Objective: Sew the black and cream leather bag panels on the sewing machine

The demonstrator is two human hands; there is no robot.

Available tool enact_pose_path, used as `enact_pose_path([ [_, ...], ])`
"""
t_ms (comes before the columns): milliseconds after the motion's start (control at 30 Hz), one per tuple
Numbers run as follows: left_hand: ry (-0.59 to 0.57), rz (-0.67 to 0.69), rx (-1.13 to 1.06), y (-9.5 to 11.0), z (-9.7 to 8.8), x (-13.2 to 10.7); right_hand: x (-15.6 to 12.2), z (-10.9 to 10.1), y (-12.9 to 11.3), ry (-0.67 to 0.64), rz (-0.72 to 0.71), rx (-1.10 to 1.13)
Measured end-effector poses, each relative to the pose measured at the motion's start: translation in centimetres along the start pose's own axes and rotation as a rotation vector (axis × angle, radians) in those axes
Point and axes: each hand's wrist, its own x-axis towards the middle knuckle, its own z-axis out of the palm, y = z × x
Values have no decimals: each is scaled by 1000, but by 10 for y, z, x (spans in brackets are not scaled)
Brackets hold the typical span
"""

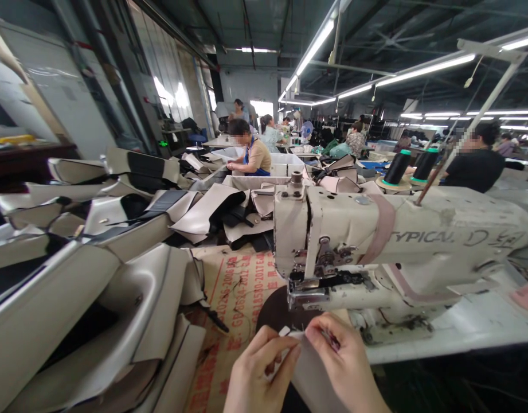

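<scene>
My left hand (264,367) is closed, thumb and forefinger pinching the upper edge of a pale grey sheet piece (313,376). A small white tab (284,331) sticks up by those fingertips. Opposite it, my right hand (343,355) pinches the same edge; something small and dark shows among its curled fingers, too hidden to name. The piece hangs down between my wrists, its lower part out of view. Just beyond my fingers stands the sewing machine (332,223), its needle area (311,287) above a dark round plate (274,307).
Beige and black sewn leather-like pieces (130,287) are heaped at left, beside printed brown board (235,298). Black thread cones (397,167) stand behind the machine. A person in a tan top (257,155) works at white bins (287,166); another in black (476,163) sits right.
</scene>
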Motion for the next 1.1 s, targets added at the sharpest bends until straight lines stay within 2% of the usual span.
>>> enact_pose_path([
  [133,-78,-46,23,-9,-2,12,10,5,9,0,-13,-46],
  [233,-52,-58,19,-12,-5,21,14,5,16,31,23,-11],
  [433,-56,-38,36,-16,-5,30,18,5,19,-52,42,104],
  [533,-70,-35,44,-19,-3,32,21,10,19,-102,8,60],
  [600,-77,-36,60,-23,-2,33,23,13,20,-85,-31,8],
  [800,-138,25,162,-30,0,48,30,18,34,8,-133,-136],
  [867,-117,51,176,-31,0,57,33,18,42,109,-164,-182],
  [1000,-26,50,168,-34,0,72,42,14,57,397,-214,-273],
  [1100,20,49,142,-36,0,76,49,13,64,474,-260,-396],
])
